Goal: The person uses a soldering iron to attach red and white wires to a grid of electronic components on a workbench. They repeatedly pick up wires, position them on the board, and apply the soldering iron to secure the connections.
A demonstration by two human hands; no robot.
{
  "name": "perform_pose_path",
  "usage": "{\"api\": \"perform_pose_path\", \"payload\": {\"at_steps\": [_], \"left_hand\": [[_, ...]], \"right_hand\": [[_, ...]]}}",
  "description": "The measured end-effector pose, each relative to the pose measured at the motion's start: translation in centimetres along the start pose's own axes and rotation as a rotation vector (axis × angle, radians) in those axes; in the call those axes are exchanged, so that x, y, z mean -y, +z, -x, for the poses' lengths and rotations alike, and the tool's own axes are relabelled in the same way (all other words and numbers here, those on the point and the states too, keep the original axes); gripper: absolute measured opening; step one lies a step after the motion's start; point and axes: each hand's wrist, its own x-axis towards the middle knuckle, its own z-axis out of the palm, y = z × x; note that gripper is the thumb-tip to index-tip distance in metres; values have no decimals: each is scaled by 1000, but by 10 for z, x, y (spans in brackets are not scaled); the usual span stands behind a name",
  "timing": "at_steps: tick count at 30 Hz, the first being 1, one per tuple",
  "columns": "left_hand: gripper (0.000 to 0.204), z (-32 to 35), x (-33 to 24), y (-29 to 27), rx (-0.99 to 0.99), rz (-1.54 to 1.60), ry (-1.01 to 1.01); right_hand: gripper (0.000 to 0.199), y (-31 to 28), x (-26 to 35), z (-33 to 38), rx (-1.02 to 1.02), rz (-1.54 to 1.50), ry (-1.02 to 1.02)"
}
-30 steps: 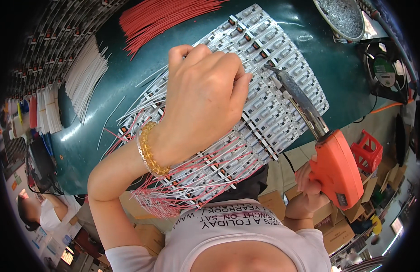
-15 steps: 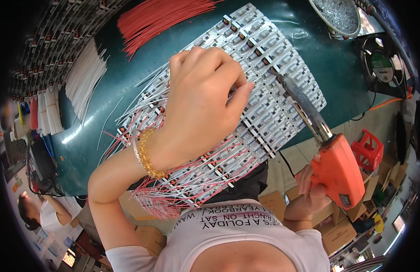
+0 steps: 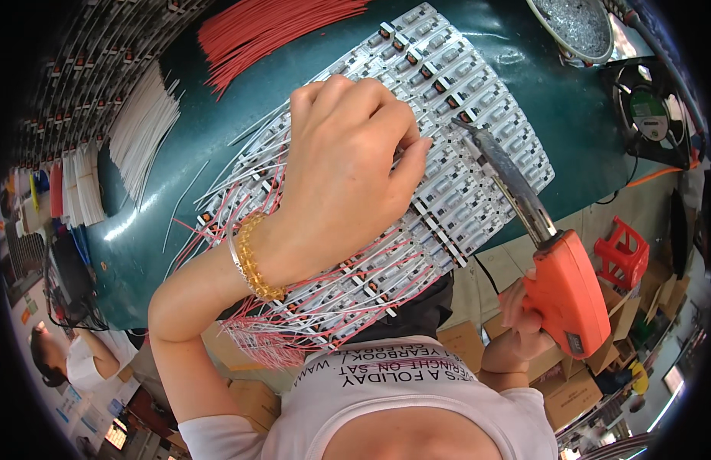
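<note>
A panel of small circuit boards (image 3: 493, 100) lies slantwise on the table, in rows with small components. Over its middle my left hand (image 3: 355, 153) is closed in a pinch, thumb against fingers. Whatever the fingertips hold is hidden behind the hand. Red and white wires (image 3: 371, 264) trail from the panel's near left rows, and their loose ends bunch at the front edge. My right hand (image 3: 524, 318) is wrapped round the handle of an orange soldering gun (image 3: 570, 291). Its long dark tip points up and left, over the panel just right of my left fingertips.
Red wires (image 3: 271, 31) and white wires (image 3: 144, 130) lie in bundles on the green table (image 3: 202, 115). At the far right are a bowl of silvery bits (image 3: 574, 31) and a small fan (image 3: 650, 115). A red stool (image 3: 622, 253) and cartons (image 3: 574, 395) stand below. Another person (image 3: 83, 356) sits left.
The soldering gun has shifted slightly to the left, its tip staying over the panel. My left hand keeps its pinch at nearly the same spot.
</note>
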Motion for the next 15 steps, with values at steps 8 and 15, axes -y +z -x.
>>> {"api": "perform_pose_path", "payload": {"at_steps": [8,15], "left_hand": [[12,2,2,0,-37,-2,-26],[12,11,7,-40,-105,-266,78]], "right_hand": [[74,10,-10,-12,-91,-25,-256],[70,8,1,-36,130,-277,-287]]}}
